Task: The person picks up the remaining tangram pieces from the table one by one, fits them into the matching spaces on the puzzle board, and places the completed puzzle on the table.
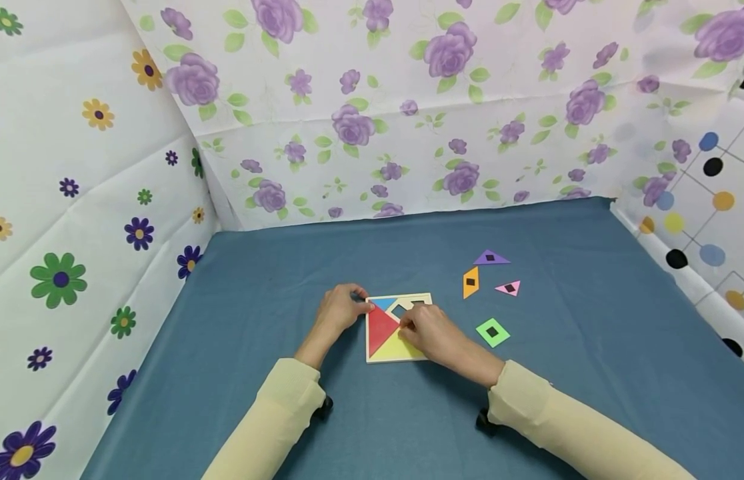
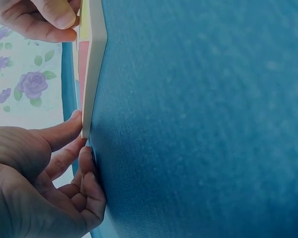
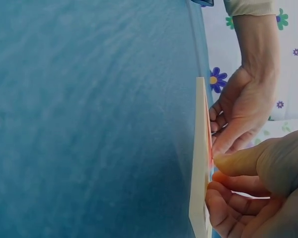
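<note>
A square tangram puzzle board [image 1: 401, 362] with a pale rim lies flat on the cloth. In it sit a red triangle [image 1: 381, 330], a yellow triangle [image 1: 399, 348] and a small blue triangle [image 1: 383, 303]. My left hand [image 1: 339, 310] pinches the board's upper left corner, thumb on top; the left wrist view shows this grip from the side. Over the right part of the board, the bent fingers and thumb of my right hand [image 1: 432, 333] pinch at the tip of the yellow triangle. That hand hides part of the board and the exact contact.
Right of the board lie a purple triangle [image 1: 491, 258], an orange parallelogram [image 1: 471, 291], a pink triangle [image 1: 512, 289] and a green square [image 1: 493, 339], each with a black patch. A blue cloth [image 1: 588, 373] covers the table. Flowered sheets [image 1: 396, 147] hang behind and at the left.
</note>
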A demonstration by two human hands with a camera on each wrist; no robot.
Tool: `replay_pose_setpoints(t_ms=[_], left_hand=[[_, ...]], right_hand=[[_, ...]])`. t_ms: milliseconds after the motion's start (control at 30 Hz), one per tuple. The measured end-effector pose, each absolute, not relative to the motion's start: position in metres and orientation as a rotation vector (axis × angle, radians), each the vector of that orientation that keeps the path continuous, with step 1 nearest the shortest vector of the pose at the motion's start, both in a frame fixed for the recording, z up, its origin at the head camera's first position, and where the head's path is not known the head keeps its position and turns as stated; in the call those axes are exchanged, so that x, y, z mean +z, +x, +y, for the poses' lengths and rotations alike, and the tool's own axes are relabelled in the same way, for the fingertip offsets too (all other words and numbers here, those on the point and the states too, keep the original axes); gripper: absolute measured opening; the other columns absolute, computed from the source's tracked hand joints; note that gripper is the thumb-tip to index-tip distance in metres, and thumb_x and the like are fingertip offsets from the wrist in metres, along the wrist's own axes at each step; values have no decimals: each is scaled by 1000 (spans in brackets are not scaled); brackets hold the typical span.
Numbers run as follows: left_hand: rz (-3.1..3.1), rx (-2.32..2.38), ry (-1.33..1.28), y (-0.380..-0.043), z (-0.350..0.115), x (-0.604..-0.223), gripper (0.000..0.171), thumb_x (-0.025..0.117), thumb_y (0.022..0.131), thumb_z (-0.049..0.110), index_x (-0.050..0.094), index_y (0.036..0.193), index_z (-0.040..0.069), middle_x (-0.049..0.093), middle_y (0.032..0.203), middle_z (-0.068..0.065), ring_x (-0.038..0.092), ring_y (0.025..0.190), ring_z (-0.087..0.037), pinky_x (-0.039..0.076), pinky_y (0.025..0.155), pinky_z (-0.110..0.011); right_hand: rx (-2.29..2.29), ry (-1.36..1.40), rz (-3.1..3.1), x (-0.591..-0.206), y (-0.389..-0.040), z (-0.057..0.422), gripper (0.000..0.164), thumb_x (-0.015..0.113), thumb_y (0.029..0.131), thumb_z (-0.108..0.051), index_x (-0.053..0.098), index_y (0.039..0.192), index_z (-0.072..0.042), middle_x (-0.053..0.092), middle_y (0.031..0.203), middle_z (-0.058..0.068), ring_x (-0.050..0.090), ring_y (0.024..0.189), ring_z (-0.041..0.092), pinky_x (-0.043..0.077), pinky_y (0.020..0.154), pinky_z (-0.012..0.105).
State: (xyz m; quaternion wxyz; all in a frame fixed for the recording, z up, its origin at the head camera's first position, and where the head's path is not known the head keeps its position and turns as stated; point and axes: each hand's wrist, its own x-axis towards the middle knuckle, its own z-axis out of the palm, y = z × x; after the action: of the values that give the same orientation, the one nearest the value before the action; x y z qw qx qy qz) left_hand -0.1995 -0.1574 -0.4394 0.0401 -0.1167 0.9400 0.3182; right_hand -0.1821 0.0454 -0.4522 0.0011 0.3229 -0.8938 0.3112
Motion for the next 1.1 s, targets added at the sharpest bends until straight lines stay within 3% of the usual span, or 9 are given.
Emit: replay_pose_setpoints(t_ms=[467, 1100], left_hand=[[2888, 976, -365, -198, -156, -437, 20, 83, 91, 25, 77, 107, 14, 70, 117, -10, 60, 99, -28, 53, 84, -43], [2893, 991, -333, -198, -157, -437, 22, 84, 90, 24, 77, 107, 12, 70, 118, -10, 60, 99, -28, 53, 87, -44]], right_hand=[[986, 976, -2775, -430, -177, 72, 6, 74, 93, -1, 80, 96, -1, 70, 86, 4, 60, 70, 9, 53, 58, 23], [829, 806, -2864, -416, -181, 119, 14, 79, 91, -5, 79, 105, 0, 73, 101, 10, 65, 79, 17, 56, 63, 32]])
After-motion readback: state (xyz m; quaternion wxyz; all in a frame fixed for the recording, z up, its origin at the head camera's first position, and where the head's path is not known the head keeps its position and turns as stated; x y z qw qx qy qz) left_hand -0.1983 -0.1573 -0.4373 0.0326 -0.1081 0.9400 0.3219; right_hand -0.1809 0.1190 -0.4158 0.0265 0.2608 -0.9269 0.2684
